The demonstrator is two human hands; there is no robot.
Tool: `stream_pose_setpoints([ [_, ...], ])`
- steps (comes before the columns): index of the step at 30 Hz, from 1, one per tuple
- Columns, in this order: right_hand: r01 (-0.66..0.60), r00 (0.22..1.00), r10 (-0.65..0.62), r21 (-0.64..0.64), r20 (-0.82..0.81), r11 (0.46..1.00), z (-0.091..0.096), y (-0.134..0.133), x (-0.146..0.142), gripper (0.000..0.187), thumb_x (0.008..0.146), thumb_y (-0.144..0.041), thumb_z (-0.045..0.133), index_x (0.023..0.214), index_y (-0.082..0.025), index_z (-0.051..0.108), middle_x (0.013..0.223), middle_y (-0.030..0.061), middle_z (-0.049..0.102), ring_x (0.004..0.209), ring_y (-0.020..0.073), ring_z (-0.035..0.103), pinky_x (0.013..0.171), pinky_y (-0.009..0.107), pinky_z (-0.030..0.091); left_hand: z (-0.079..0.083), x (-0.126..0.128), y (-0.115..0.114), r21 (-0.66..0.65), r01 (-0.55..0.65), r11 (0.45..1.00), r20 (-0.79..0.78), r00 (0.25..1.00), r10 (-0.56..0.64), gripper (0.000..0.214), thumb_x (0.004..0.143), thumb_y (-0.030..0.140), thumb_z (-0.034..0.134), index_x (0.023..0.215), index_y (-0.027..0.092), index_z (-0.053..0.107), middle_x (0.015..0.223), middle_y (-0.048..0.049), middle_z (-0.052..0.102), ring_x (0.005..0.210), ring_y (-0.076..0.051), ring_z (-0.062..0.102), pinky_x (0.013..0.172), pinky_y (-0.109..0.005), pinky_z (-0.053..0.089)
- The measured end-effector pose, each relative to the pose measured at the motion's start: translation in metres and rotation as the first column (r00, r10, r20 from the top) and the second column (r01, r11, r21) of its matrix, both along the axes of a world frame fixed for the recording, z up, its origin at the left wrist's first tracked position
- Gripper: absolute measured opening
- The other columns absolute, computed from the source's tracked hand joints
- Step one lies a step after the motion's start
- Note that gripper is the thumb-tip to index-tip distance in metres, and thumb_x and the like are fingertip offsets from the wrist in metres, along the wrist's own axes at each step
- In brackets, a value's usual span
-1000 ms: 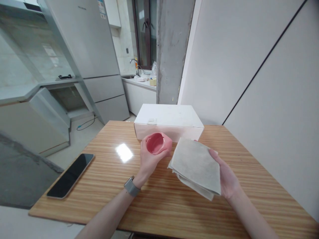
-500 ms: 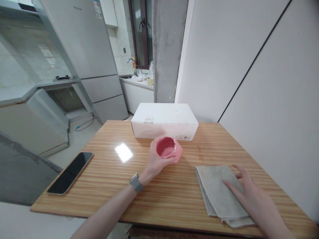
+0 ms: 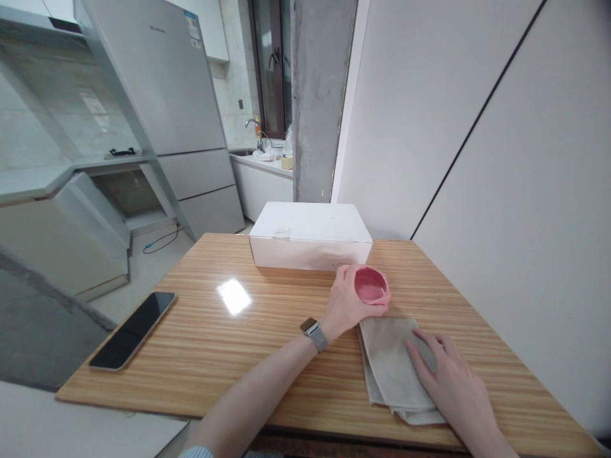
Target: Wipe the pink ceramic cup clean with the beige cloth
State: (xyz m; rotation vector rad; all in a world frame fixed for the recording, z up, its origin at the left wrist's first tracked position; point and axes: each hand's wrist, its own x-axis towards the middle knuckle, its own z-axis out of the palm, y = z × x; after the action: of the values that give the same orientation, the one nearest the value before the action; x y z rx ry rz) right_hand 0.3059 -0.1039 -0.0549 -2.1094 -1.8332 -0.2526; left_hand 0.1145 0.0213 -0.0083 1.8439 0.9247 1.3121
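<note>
My left hand (image 3: 347, 304) grips a small pink bowl (image 3: 371, 285), held upright just past the far edge of a folded grey cloth (image 3: 389, 369). A watch sits on that wrist. The cloth lies flat on the wooden table (image 3: 248, 356) at the near right. My right hand (image 3: 449, 378) rests flat on the cloth with fingers spread, pressing it down.
A closed white box (image 3: 310, 235) stands at the table's far side, just behind the bowl. A black phone (image 3: 133, 329) lies near the left edge. A white wall runs along the right. Fridge and kitchen counter stand beyond on the left.
The cloth went from held up in my right hand to lying on the table under it. My left hand carried the pink bowl rightward, to the cloth's far edge.
</note>
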Motion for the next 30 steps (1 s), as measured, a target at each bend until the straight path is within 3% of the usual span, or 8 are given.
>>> stream_pose_setpoints([
  [9,0.116,0.958,-0.081,0.115,-0.275,0.987,0.010,-0.005,0.005,0.047,0.094,-0.057,0.036,0.114,-0.023,0.061,0.108,0.0085,0.064,0.073,0.0233,0.069,0.065,0.038,0.054,-0.025,0.041,0.011,0.019,0.043,0.999,-0.092,0.995,-0.041,0.081,0.050,0.042,0.091,0.121,0.026,0.055,0.120,-0.0088,0.048,0.111,-0.027,0.052,0.100,-0.044,0.043],
  [15,0.007,0.959,0.061,0.239,-0.278,0.971,0.027,0.005,-0.014,0.043,0.094,-0.051,0.040,0.115,-0.021,0.062,0.109,0.0119,0.065,0.092,0.0282,0.066,0.078,0.041,0.055,-0.018,0.043,0.017,-0.015,0.051,0.999,-0.174,0.983,-0.053,0.101,0.052,0.052,0.088,0.138,0.024,0.044,0.136,-0.0168,0.042,0.127,-0.035,0.044,0.108,-0.053,0.035],
  [17,-0.061,0.949,0.144,0.284,-0.279,0.957,0.032,0.005,-0.025,0.039,0.095,-0.046,0.041,0.117,-0.020,0.061,0.115,0.0128,0.064,0.103,0.0293,0.064,0.090,0.045,0.052,-0.004,0.031,0.009,-0.007,0.053,0.999,-0.241,0.969,-0.053,0.100,0.058,0.052,0.085,0.142,0.023,0.040,0.143,-0.0193,0.039,0.135,-0.038,0.036,0.110,-0.056,0.030],
  [19,-0.142,0.932,0.230,0.302,-0.280,0.943,0.036,-0.001,-0.039,0.035,0.096,-0.040,0.042,0.119,-0.020,0.060,0.122,0.0133,0.061,0.113,0.0295,0.060,0.101,0.048,0.046,0.013,0.008,-0.005,0.023,0.081,0.996,-0.319,0.945,-0.070,0.076,0.071,0.046,0.077,0.137,0.024,0.047,0.145,-0.0173,0.041,0.138,-0.037,0.033,0.112,-0.057,0.026],
  [21,-0.212,0.904,0.309,0.319,-0.294,0.924,0.036,-0.011,-0.059,0.031,0.097,-0.034,0.043,0.120,-0.021,0.060,0.125,0.0130,0.060,0.117,0.0288,0.058,0.103,0.048,0.046,0.025,-0.022,-0.025,0.038,0.110,0.993,-0.336,0.938,-0.091,0.051,0.081,0.032,0.069,0.129,0.026,0.055,0.137,-0.0111,0.053,0.131,-0.029,0.044,0.112,-0.047,0.031],
  [23,-0.297,0.861,0.398,0.322,-0.317,0.899,0.032,-0.022,-0.084,0.028,0.096,-0.030,0.046,0.118,-0.023,0.061,0.123,0.0108,0.062,0.114,0.0264,0.061,0.098,0.043,0.050,0.028,-0.056,-0.047,0.015,0.102,0.995,-0.348,0.933,-0.090,0.034,0.088,0.027,0.059,0.122,0.024,0.060,0.119,-0.0085,0.065,0.111,-0.023,0.060,0.097,-0.036,0.045],
  [26,-0.396,0.790,0.486,0.294,-0.375,0.870,0.024,-0.029,-0.125,0.024,0.097,-0.026,0.046,0.116,-0.023,0.060,0.107,0.0077,0.069,0.099,0.0214,0.067,0.086,0.034,0.056,0.013,-0.102,-0.076,-0.064,-0.038,0.997,-0.405,0.914,0.009,0.028,0.097,0.031,0.042,0.103,0.019,0.066,0.079,-0.0051,0.070,0.068,-0.020,0.063,0.066,-0.032,0.047],
  [30,-0.443,0.787,0.464,0.150,-0.406,0.884,0.012,-0.019,-0.165,0.022,0.099,-0.024,0.041,0.085,-0.023,0.058,0.079,0.0028,0.067,0.071,0.0185,0.067,0.063,0.029,0.051,-0.020,-0.140,-0.102,-0.084,-0.295,0.952,-0.638,0.749,0.176,0.033,0.098,0.035,0.041,0.079,0.020,0.063,0.061,-0.0002,0.064,0.057,-0.017,0.059,0.056,-0.027,0.036],
])
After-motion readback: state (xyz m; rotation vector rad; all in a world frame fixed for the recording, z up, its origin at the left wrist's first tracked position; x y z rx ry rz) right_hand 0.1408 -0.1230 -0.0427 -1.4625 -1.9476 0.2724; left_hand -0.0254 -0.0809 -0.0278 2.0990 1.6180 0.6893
